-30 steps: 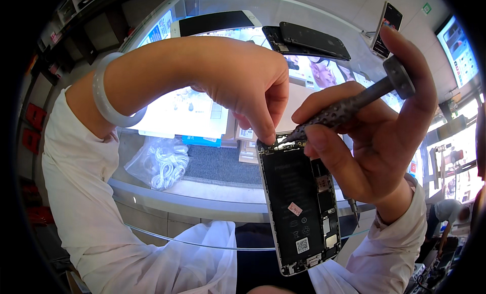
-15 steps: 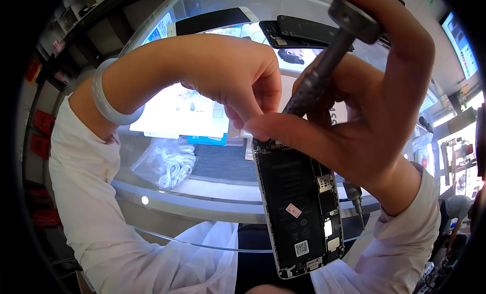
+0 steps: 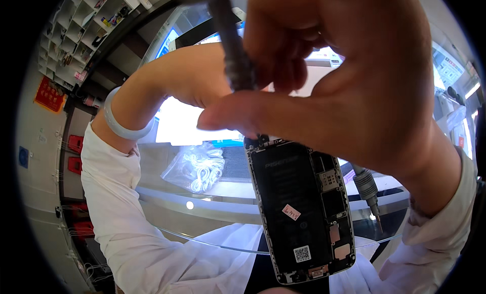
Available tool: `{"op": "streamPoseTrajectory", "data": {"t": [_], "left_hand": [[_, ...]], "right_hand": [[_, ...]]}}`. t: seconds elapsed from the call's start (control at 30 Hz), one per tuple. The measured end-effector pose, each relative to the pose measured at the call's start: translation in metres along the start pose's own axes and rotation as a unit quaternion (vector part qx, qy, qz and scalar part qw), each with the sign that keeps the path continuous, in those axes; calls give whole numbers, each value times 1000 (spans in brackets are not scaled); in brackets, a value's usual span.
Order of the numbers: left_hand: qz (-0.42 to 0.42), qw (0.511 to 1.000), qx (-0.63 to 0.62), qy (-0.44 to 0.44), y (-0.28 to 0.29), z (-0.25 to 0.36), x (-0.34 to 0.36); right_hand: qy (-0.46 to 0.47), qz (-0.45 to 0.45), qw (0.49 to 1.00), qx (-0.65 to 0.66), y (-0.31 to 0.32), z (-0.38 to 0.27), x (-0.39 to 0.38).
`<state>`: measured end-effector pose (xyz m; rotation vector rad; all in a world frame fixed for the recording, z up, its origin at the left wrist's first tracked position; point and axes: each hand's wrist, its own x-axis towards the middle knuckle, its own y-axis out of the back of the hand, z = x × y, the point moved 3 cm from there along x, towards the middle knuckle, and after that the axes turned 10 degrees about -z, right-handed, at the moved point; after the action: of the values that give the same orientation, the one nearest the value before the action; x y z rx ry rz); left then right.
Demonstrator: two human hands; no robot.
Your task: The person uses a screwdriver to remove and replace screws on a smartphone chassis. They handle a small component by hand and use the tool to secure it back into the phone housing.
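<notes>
My right hand grips a knurled dark metal screwdriver, held upright above the top end of an opened phone whose black battery and inner boards show. My left hand arches in from the left toward that same end, wearing a pale bangle at the wrist; its fingers are mostly hidden behind my right thumb and palm, so what they touch is unclear. A second screwdriver, tip downward, shows just right of the phone, partly behind my right hand.
A glass display counter lies beneath, with a bag of white cables, bright printed sheets and a white-and-black phone partly hidden at the back. A cubby shelf stands at upper left, and red items sit along the left.
My right hand and its screwdriver have moved left and up across my left hand, covering its fingers. The phone appears slightly lower, and more of the shelving at upper left shows.
</notes>
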<state>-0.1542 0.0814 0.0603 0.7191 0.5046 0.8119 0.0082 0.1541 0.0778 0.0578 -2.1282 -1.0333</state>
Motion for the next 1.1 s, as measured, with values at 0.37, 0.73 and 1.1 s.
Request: {"op": "streamPoseTrajectory", "data": {"t": [0.37,0.73,1.1], "left_hand": [[107,982,-153,27,-15,-43,-20],[-13,979,-175,106,1,6,5],[-29,946,-261,190,2,11,10]], "right_hand": [[4,1,1000,6,-2,-2,2],[7,-12,1000,12,-4,-8,7],[1,-22,1000,16,1,-12,2]]}}
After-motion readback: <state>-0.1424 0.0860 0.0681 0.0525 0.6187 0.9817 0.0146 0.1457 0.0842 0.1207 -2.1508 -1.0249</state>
